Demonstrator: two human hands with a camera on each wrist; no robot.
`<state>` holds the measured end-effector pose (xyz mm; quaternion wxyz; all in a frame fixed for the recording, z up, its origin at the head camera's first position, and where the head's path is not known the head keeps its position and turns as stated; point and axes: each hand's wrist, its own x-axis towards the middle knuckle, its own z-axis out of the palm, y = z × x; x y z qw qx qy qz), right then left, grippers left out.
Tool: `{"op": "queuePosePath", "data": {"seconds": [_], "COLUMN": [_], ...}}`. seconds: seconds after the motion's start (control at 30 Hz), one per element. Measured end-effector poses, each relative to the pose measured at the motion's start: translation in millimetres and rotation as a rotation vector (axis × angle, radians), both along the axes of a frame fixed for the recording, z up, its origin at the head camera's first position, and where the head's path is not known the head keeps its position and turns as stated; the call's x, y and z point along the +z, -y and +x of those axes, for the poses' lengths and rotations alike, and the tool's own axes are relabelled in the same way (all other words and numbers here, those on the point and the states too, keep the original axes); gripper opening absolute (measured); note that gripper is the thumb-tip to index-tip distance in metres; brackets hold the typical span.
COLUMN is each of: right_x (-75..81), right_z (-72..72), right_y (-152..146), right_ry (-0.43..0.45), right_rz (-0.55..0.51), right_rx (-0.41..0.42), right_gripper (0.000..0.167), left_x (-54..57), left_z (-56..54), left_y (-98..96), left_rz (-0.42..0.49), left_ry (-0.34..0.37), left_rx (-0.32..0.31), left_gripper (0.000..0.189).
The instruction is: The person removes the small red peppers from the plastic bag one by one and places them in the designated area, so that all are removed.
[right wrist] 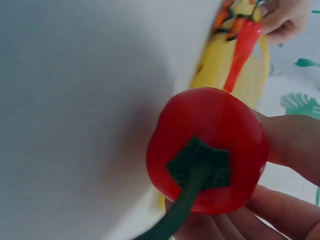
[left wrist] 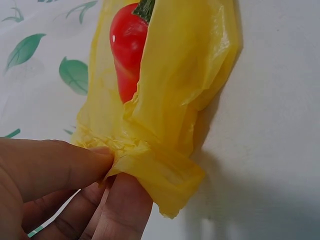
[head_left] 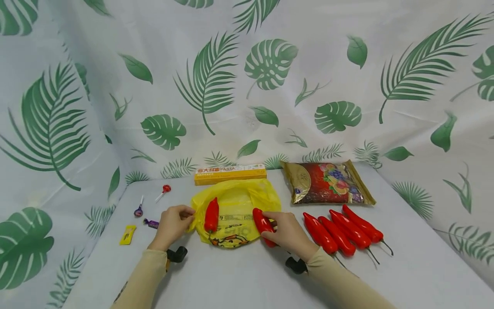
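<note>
A yellow plastic bag [head_left: 237, 210] lies on the table with its mouth spread. My left hand [head_left: 175, 223] pinches the bag's left edge; in the left wrist view, thumb and finger [left wrist: 131, 200] have the crumpled plastic between them. One red chili pepper [head_left: 212, 216] lies on the bag's left part, stem toward me. My right hand [head_left: 287, 231] grips a second red pepper [head_left: 262, 219] over the bag's right side. Its round stem end [right wrist: 210, 150] and green stem fill the middle of the right wrist view, with the thumb and fingers around it.
Several red peppers [head_left: 339, 240] lie side by side to the right. Behind the bag sit a yellow pasta box [head_left: 230, 175] and a red-gold packet [head_left: 328, 182]. Lollipops [head_left: 138, 210] and wrapped candies [head_left: 128, 234] lie at the left. A leaf-print cloth [head_left: 270, 86] hangs behind.
</note>
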<state>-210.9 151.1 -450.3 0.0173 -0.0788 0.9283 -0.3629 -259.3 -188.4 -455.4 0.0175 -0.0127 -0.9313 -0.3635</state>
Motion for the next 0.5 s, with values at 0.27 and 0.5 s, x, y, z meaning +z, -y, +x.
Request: {"op": "queuePosePath", "data": {"seconds": [0.27, 0.5], "right_x": [-1.1, 0.8], "right_z": [24.9, 31.2], "right_y": [-60, -86], "right_ry": [-0.026, -0.064], "right_rz": [0.176, 0.274], "right_rx": [-0.026, -0.041], "right_gripper": [0.061, 0.06], "left_x": [-1.6, -0.8], "left_z": [-0.5, 0.7], "left_y": [-1.3, -1.7], "left_rz": [-0.01, -0.015], "left_ry": [-0.003, 0.0], "left_rx": [0.003, -0.009], "left_gripper": [0.015, 0.015]}}
